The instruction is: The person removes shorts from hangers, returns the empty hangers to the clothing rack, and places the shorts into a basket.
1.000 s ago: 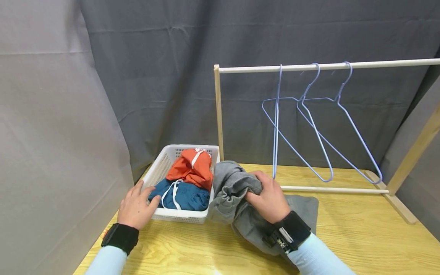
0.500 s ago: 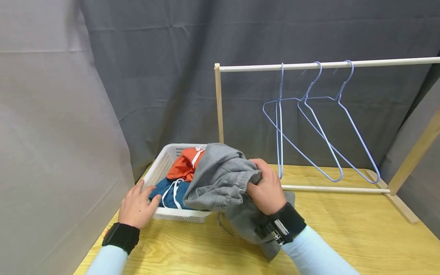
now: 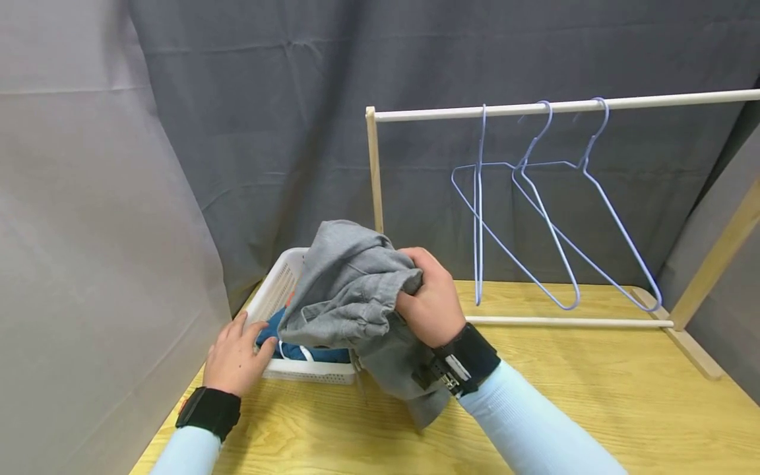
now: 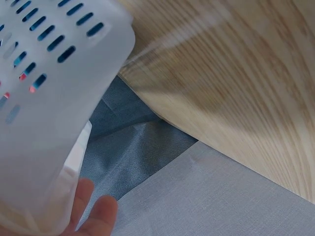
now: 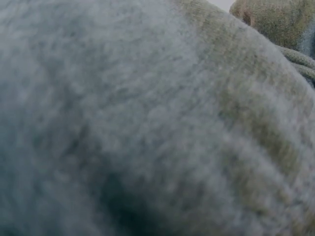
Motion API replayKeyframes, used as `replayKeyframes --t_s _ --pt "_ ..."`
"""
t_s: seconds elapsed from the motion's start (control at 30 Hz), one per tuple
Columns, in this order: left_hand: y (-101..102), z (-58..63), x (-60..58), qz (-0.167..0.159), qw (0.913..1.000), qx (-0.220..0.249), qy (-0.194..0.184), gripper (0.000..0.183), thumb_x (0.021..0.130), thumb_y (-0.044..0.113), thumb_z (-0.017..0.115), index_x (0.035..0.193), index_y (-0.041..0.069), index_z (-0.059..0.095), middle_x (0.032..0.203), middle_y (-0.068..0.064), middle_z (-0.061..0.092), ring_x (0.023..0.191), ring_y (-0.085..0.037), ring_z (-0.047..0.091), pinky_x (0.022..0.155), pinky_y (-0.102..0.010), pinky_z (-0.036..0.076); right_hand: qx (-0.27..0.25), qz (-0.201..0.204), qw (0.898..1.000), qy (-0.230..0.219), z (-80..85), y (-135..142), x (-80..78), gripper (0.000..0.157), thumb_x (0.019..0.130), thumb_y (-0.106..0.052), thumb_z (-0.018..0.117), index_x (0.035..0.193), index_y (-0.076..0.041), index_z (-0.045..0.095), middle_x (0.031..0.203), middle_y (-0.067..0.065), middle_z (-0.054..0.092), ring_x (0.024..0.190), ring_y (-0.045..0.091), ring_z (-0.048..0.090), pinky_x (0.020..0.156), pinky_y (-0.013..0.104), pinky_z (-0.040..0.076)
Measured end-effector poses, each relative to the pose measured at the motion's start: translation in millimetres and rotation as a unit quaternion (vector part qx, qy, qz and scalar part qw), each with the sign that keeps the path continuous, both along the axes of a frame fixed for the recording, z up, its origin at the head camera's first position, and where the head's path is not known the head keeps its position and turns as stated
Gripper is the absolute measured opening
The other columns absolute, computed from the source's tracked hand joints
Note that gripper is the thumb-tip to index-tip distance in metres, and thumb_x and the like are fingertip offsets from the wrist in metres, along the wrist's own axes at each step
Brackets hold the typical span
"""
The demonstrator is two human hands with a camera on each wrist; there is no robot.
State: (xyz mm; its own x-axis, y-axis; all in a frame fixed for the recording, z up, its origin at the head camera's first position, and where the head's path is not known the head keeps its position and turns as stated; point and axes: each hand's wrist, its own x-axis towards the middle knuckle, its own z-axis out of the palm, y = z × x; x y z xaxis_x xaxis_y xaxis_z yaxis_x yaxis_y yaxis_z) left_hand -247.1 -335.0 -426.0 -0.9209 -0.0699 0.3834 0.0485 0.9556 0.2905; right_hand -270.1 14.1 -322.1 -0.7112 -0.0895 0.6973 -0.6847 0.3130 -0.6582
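In the head view my right hand (image 3: 432,300) grips a bunched grey garment (image 3: 350,284) with a thick folded edge. One part of it hangs down towards the table, and the bundle covers much of the white plastic basket (image 3: 309,373). Soft grey cloth (image 5: 162,113) fills the right wrist view, hiding that hand's fingers. My left hand (image 3: 236,353) holds the basket's front left corner; two fingertips (image 4: 102,212) show beside its slotted wall in the left wrist view. Inside lie a blue garment (image 3: 328,355) with white cord and an orange garment (image 3: 289,299), mostly hidden.
On the right stands a wooden rack with a white top rail (image 3: 427,115) and a low bar (image 3: 570,322). Several light-purple hangers (image 3: 561,247) hang from it. Grey cloth (image 3: 285,132) walls the back, paler cloth the left. The table (image 3: 594,409) is light wood.
My right hand has moved left and slightly up with the grey garment, which now covers most of the orange one. The left hand has stayed at the basket corner.
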Motion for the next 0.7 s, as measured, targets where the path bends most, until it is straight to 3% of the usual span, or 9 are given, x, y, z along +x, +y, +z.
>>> replayKeyframes --t_s 0.27,0.7 --pt "-2.4 -3.1 -1.8 -0.005 0.9999 0.000 0.015 0.045 0.099 0.038 0.060 0.132 0.006 0.064 0.152 -0.028 0.040 0.136 -0.050 0.038 0.099 -0.072 0.035 0.011 0.004 1.000 0.017 18.2 -12.3 -5.5 0.042 0.072 -0.012 0.074 0.114 -0.013 0.069 0.111 0.000 0.066 0.099 0.018 0.060 0.088 0.040 0.049" --pt "-0.9 -2.0 -1.7 0.001 1.0000 -0.005 0.000 0.046 0.101 0.039 0.057 0.133 0.008 0.063 0.154 -0.026 0.038 0.138 -0.048 0.035 0.101 -0.073 0.033 -0.041 0.015 0.999 0.021 48.4 -24.8 -13.6 0.041 0.076 -0.022 0.075 0.116 -0.015 0.067 0.110 0.001 0.067 0.099 0.017 0.060 0.088 0.039 0.049"
